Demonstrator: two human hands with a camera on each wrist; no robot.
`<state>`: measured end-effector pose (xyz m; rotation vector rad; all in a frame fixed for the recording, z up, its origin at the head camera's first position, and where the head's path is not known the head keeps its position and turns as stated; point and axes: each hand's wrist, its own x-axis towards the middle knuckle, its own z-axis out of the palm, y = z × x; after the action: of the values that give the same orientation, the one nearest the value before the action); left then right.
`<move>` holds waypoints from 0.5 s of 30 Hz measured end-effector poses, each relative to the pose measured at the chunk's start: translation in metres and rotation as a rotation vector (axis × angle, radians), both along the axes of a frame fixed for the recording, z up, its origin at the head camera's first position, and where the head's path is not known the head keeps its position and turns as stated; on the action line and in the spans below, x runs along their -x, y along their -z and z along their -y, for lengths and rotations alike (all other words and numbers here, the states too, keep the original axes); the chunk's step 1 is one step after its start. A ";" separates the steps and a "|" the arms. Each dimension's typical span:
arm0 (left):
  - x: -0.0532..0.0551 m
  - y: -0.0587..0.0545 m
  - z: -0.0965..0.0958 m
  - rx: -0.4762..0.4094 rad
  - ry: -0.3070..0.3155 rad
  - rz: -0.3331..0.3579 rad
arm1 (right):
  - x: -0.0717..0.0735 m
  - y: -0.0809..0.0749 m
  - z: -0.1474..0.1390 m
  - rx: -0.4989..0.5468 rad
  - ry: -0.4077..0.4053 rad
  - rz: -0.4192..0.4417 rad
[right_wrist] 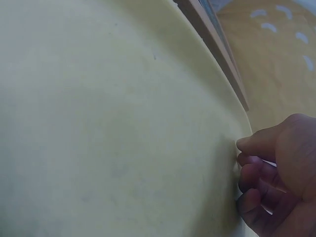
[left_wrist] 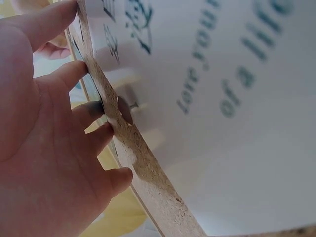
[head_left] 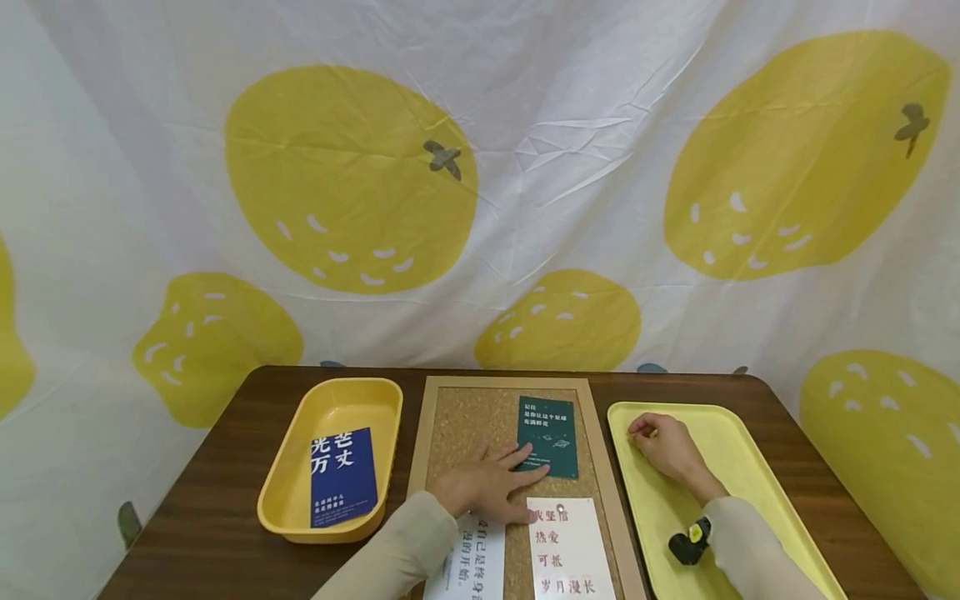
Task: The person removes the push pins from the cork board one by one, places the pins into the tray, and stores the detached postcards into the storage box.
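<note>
My left hand (head_left: 491,485) lies spread over the framed cork board (head_left: 472,408), fingertips on the lower part of a dark green card (head_left: 546,425). Below the palm is a white card with dark lettering (head_left: 480,558). The left wrist view shows a thumbtack (left_wrist: 125,109) near that card's edge. A white card with red lettering (head_left: 572,546) sits beside it, with a tack at its top. At the left side of the yellow tray (head_left: 705,427), my right hand (head_left: 671,450) bends its fingers, thumb and index tips close together; I cannot tell whether they pinch anything.
An orange-yellow bin (head_left: 388,404) stands left of the board, with a dark blue card (head_left: 343,483) inside. A black device (head_left: 686,546) is at the right wrist, over the tray. Behind the brown table (head_left: 247,467) hangs a lemon-patterned curtain (head_left: 555,67).
</note>
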<state>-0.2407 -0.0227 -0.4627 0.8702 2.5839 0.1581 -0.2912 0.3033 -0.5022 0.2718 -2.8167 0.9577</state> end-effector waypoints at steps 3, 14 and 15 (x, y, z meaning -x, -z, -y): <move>0.000 0.000 0.000 0.004 0.000 -0.004 | 0.001 0.001 0.000 -0.003 -0.003 -0.003; 0.000 0.000 0.000 -0.001 -0.015 -0.002 | 0.000 0.000 0.000 -0.011 -0.014 -0.017; 0.000 0.000 0.000 -0.001 -0.016 -0.003 | 0.000 0.000 0.000 -0.011 -0.015 -0.016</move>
<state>-0.2406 -0.0225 -0.4629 0.8517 2.5942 0.1631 -0.2914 0.3032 -0.5022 0.3014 -2.8102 0.9389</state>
